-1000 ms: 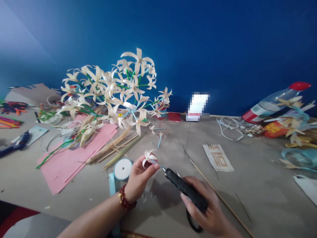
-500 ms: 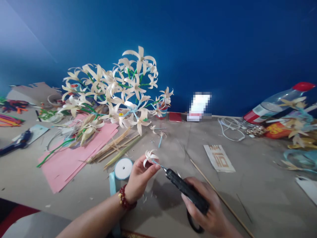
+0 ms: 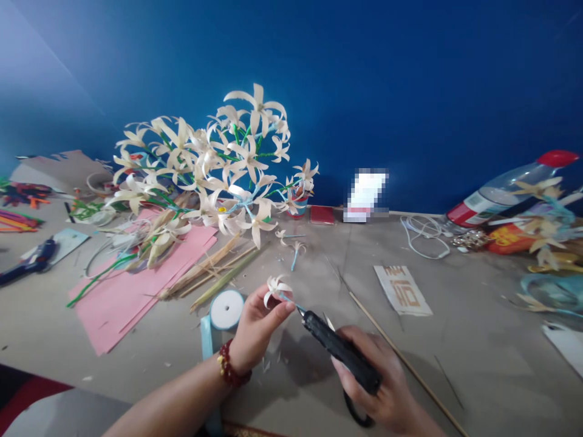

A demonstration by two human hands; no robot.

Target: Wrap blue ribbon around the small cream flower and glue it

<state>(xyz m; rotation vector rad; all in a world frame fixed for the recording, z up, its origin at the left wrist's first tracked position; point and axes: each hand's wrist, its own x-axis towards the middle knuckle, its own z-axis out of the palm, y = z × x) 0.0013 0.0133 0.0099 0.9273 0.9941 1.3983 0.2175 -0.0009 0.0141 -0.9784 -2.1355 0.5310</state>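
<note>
My left hand (image 3: 259,328), with a beaded bracelet (image 3: 228,364) at its wrist, pinches the light-blue stem of a small white flower (image 3: 276,290) between thumb and fingers. Wrapped round a black glue gun (image 3: 341,352), my right hand (image 3: 378,382) keeps its metal tip at the flower's stem, just right of the left thumb. Beneath the glue gun show a silver blade tip and a black loop (image 3: 357,413), probably scissors; whether the hand also holds them I cannot tell. A roll of light-blue tape (image 3: 228,309) lies beside my left hand.
A large bunch of white flowers (image 3: 248,158) stands behind. Pink paper (image 3: 150,285) and dried strips (image 3: 204,267) lie left, near a blue glue gun (image 3: 39,261). A thin stick (image 3: 396,352), a printed packet (image 3: 403,291), a white cable (image 3: 426,237) and a tilted bottle (image 3: 496,194) are to the right.
The glue gun in my right hand has shifted very slightly left and up along the stem. My left hand and the flower stay in place.
</note>
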